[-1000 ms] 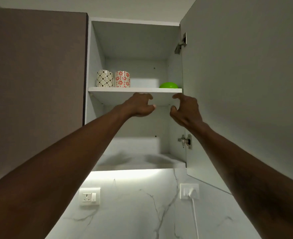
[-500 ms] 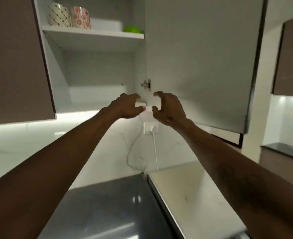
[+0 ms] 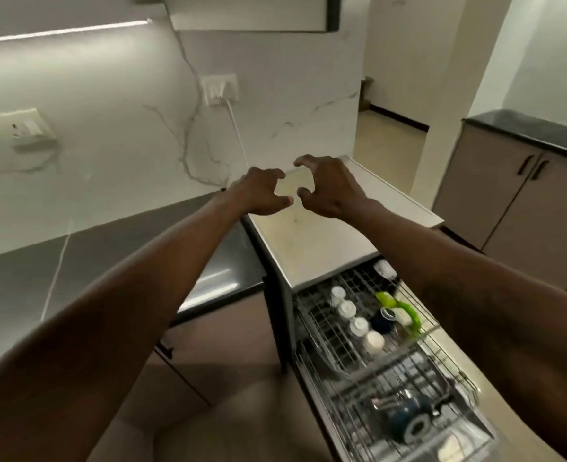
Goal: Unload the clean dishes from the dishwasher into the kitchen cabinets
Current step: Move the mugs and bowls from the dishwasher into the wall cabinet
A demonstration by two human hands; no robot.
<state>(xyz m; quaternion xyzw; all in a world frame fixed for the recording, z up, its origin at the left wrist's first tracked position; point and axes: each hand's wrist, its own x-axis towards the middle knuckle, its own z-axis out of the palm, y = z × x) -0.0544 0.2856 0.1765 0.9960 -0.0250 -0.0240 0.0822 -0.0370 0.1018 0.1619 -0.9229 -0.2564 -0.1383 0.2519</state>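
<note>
The dishwasher stands open at the lower right with both wire racks pulled out. The upper rack (image 3: 320, 331) holds several upturned white cups (image 3: 346, 309), a dark blue cup (image 3: 384, 320) and a green item (image 3: 405, 311). The lower rack (image 3: 455, 378) holds blue mugs (image 3: 409, 418), blurred. My left hand (image 3: 258, 195) and my right hand (image 3: 329, 191) hover side by side above the dishwasher's white top (image 3: 309, 245), fingers loosely curled, holding nothing. The cabinet shelves are out of view.
A dark counter (image 3: 108, 261) runs along the marble wall on the left. A plugged socket (image 3: 220, 90) with a white cord and a second socket (image 3: 22, 128) are on the wall. The open wall cabinet's door edge (image 3: 248, 15) hangs overhead. Beige base cabinets (image 3: 525, 201) stand at the right.
My view has swung down from the open wall cabinet to the dishwasher. Both empty hands came down from the shelf edge to above the dishwasher top.
</note>
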